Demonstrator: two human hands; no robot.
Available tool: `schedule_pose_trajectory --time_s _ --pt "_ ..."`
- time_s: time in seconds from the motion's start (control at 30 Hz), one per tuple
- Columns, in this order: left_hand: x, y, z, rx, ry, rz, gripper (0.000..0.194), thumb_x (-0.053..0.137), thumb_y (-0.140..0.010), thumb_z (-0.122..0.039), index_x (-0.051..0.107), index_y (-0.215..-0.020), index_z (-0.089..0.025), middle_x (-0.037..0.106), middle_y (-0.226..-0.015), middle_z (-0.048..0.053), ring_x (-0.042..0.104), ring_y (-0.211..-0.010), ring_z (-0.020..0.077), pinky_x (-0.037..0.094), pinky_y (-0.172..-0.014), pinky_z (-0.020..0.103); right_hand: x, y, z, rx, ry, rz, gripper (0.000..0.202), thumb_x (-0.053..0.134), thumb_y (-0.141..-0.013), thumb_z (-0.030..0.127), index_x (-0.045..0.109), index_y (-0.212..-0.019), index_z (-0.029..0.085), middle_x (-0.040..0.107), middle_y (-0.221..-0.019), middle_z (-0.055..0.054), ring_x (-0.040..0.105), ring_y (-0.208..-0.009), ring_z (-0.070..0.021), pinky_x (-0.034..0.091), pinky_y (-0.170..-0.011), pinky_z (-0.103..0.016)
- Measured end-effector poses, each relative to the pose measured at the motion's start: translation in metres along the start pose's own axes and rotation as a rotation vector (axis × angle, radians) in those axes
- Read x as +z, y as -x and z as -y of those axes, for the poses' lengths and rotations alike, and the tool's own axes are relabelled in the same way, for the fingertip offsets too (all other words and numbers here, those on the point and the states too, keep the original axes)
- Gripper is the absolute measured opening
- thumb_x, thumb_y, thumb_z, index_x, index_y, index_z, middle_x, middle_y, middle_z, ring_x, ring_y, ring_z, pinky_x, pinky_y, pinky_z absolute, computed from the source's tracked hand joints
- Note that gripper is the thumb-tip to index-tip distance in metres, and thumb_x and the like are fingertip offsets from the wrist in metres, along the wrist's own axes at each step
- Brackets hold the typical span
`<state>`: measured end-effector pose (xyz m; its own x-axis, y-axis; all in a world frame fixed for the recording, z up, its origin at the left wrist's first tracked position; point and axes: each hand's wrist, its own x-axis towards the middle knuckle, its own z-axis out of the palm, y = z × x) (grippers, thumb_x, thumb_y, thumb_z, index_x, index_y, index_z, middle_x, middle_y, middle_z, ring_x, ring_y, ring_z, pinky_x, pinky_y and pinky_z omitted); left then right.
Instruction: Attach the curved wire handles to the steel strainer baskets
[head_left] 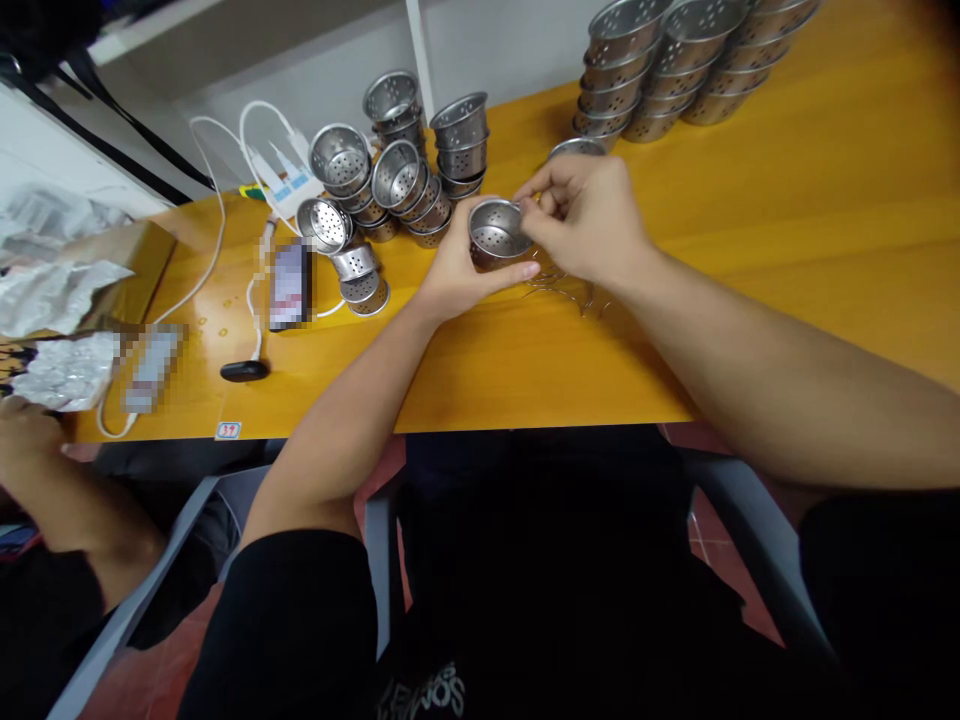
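A small perforated metal cup (496,232) is gripped in my left hand (459,272), its open mouth facing up toward me. The thumb lies along the near side and the fingers wrap the left side. At the cup's right rim, my right hand (592,215) is closed in a pinch; whatever sits between its fingertips is too small to make out. Thin curved wires (574,292) lie on the table under my right hand. Just behind that hand, another metal cup (576,148) is partly hidden.
Stacked perforated cups (401,180) stand or lean to the left, and taller cup stacks (660,75) stand at the back right. Further left are a phone (291,285), white cables, a power strip (296,188) and a black oval object (244,371). A co-worker's arm (75,490) rests at far left.
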<state>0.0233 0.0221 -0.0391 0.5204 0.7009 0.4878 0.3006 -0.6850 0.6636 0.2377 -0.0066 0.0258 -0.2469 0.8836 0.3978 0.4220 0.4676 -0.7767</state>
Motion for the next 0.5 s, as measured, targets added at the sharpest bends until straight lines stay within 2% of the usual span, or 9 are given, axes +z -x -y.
schedule_pose_trajectory --time_s 0.2,0.33,0.43,0.5 --pt "-0.004 0.001 -0.012 -0.027 0.006 -0.040 0.100 0.073 -0.082 -0.083 0.029 -0.154 -0.029 0.055 -0.147 0.010 0.063 -0.140 0.0270 0.049 -0.124 0.045 0.005 0.000 -0.004 -0.033 -0.031 -0.052 0.042 0.068 -0.096 0.075 0.078 -0.115 0.039 0.070 -0.081 -0.008 0.067 -0.090 -0.0381 0.057 -0.080 -0.061" --pt "-0.006 0.001 -0.023 -0.033 0.030 -0.075 0.094 0.075 -0.081 -0.083 0.037 -0.145 -0.026 0.059 -0.143 0.010 0.067 -0.134 0.0243 0.054 -0.118 0.041 0.009 0.000 -0.001 -0.056 -0.062 -0.059 0.040 0.069 -0.096 0.074 0.075 -0.118 0.041 0.070 -0.080 -0.006 0.068 -0.094 -0.0364 0.059 -0.083 -0.059" --pt "-0.008 0.001 -0.026 -0.039 0.035 -0.082 0.085 0.071 -0.085 -0.082 0.042 -0.143 -0.026 0.061 -0.137 0.008 0.069 -0.130 0.0228 0.055 -0.116 0.040 0.005 0.001 0.011 -0.083 -0.122 -0.057 0.043 0.072 -0.095 0.076 0.076 -0.104 0.034 0.072 -0.086 -0.008 0.068 -0.089 -0.0341 0.059 -0.082 -0.056" --pt "-0.010 0.001 -0.026 -0.052 0.050 -0.091 0.078 0.067 -0.088 -0.082 0.047 -0.139 -0.026 0.064 -0.131 0.007 0.070 -0.125 0.0214 0.055 -0.114 0.039 -0.002 0.001 0.019 -0.116 -0.195 0.011 0.051 0.073 -0.094 0.080 0.075 -0.097 0.029 0.073 -0.089 -0.010 0.067 -0.085 -0.0313 0.059 -0.080 -0.053"
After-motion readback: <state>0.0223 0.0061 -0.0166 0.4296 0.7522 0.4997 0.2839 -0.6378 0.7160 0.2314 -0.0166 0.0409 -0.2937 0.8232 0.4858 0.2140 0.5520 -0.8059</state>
